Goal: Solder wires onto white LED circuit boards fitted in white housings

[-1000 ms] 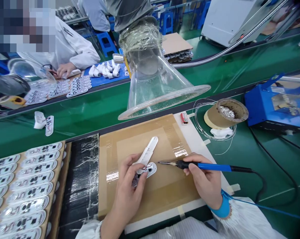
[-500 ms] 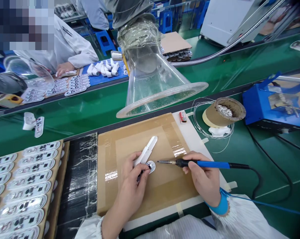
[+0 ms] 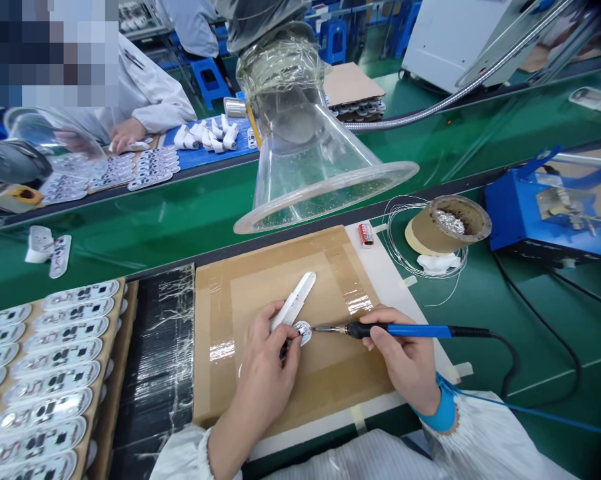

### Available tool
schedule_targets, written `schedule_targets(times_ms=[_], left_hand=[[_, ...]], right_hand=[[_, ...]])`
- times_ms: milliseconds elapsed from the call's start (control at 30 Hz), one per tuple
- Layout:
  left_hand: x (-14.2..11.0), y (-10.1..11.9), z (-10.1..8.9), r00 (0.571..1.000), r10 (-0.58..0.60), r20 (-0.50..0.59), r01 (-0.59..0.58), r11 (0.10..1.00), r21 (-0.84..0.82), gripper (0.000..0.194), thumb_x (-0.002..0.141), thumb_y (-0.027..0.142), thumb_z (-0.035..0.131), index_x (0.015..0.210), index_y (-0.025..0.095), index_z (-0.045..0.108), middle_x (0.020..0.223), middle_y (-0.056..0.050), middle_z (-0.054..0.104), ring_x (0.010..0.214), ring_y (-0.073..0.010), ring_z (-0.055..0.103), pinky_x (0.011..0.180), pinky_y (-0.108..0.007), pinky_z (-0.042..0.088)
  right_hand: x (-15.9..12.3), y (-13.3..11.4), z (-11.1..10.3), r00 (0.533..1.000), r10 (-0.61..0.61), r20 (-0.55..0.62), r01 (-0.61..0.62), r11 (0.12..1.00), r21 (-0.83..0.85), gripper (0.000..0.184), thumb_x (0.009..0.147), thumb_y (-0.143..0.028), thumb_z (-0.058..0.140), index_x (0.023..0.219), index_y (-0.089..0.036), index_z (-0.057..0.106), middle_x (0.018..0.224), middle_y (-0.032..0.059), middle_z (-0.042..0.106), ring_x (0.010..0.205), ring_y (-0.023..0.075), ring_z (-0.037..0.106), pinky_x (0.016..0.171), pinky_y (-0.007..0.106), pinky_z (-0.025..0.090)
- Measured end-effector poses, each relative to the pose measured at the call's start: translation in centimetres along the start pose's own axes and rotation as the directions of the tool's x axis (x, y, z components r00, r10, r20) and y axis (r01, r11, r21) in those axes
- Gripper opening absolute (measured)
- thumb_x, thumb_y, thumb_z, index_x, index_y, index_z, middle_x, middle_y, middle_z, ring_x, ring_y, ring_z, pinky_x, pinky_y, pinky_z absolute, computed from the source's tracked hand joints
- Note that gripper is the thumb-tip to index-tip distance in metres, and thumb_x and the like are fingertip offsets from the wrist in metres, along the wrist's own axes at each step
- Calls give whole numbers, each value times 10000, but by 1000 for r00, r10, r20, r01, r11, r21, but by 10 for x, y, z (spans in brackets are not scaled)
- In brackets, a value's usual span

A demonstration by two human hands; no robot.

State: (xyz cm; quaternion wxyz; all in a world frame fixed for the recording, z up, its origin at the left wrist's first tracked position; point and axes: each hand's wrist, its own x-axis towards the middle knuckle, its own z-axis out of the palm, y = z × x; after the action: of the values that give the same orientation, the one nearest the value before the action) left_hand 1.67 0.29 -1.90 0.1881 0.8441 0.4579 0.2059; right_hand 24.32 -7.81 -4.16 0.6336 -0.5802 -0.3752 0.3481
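My left hand (image 3: 270, 357) is closed on a small white circuit board (image 3: 305, 332), thumb and fingertips pinched over it; most of the board is under the hand. Beside it, a long white plastic housing (image 3: 294, 301) lies slantwise on the cardboard, its near end against my left fingers. My right hand (image 3: 405, 357) grips a blue-handled soldering iron (image 3: 415, 331) like a pen. The iron's tip points left and sits at the board's right edge; whether it touches I cannot tell.
A taped cardboard sheet (image 3: 330, 387) lies under the work. Left stand rows of circuit boards (image 3: 55, 373). A clear fume hood (image 3: 320, 167) hangs ahead. A brown pot (image 3: 420, 227), wire coil (image 3: 393, 240) and blue device (image 3: 540, 220) are right. A co-worker's hand (image 3: 128, 133) is across the belt.
The soldering iron and my right hand have moved slightly left, bringing the tip to the board's edge. On the green belt, the white parts at left have shifted left.
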Motion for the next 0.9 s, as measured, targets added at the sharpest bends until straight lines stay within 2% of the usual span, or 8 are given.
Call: schedule_targets(times_ms=[100,333,567,900], left_hand=[[0,1,3,1000,6,-13,-6,1000,17,166,1033,168,554,940,222,680,1426,-124,549,1277,-326,607,1017,-522,551],[-1,1,10,995,54,-82,-47,995,88,137,1014,138,577,941,232,645,1386,-130,580,1268,-327,610,1013,-529,527],[-1,0,12,993,59,-103,-49,994,93,141,1012,134,587,947,241,653,1377,-125,595,1274,-316,610,1016,-502,508],[-1,2,14,987,68,-147,-47,989,140,136,974,123,632,903,239,633,1324,-125,633,1255,-315,631,1002,-483,510]], right_hand=[[0,-3,2,1000,-13,-8,13,1000,-21,80,989,-266,717,983,-245,794,805,34,723,629,169,665,494,241,495],[4,-7,5,996,-83,13,83,996,-29,111,987,-223,697,1005,-263,799,827,23,731,646,157,684,578,236,573],[2,-4,5,997,-78,20,79,994,-80,109,991,-210,700,1013,-271,787,831,17,730,627,145,664,489,205,492],[6,-8,9,992,-121,38,124,988,-94,109,979,-210,693,989,-252,793,784,20,726,634,161,700,577,229,596]])
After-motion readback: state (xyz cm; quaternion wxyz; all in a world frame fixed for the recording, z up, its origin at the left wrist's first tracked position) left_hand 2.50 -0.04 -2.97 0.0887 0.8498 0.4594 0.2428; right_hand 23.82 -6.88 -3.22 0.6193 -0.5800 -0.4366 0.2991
